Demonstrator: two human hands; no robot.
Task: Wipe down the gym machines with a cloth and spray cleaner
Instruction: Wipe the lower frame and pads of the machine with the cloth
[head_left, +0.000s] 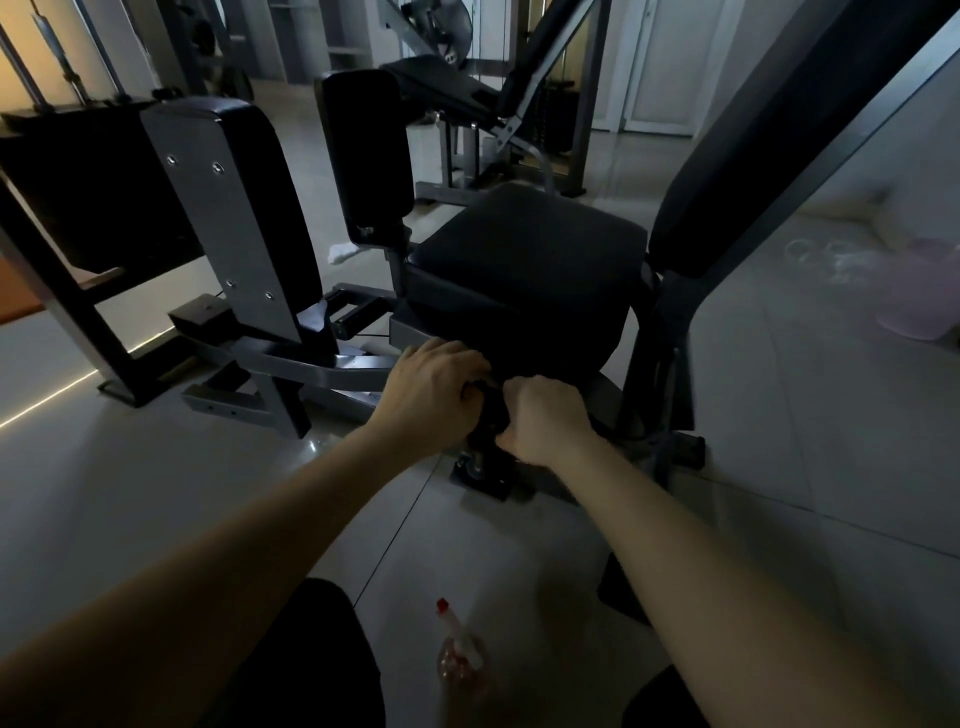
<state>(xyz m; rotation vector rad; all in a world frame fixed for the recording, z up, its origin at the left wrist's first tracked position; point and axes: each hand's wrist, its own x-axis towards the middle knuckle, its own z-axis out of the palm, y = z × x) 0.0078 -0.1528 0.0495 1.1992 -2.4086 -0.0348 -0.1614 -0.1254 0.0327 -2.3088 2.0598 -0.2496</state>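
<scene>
The spray bottle (461, 656) stands on the floor tiles (156, 493) between the person's knees, untouched. Farther out, the left hand (434, 387) and right hand (545, 418) both clench a dark cloth (487, 410) bunched between them. The seat pad (524, 260) lies directly beyond, equally near both hands.

seat (524, 254) ahead, spray bottle (460, 657) on floor (156, 493)
</scene>
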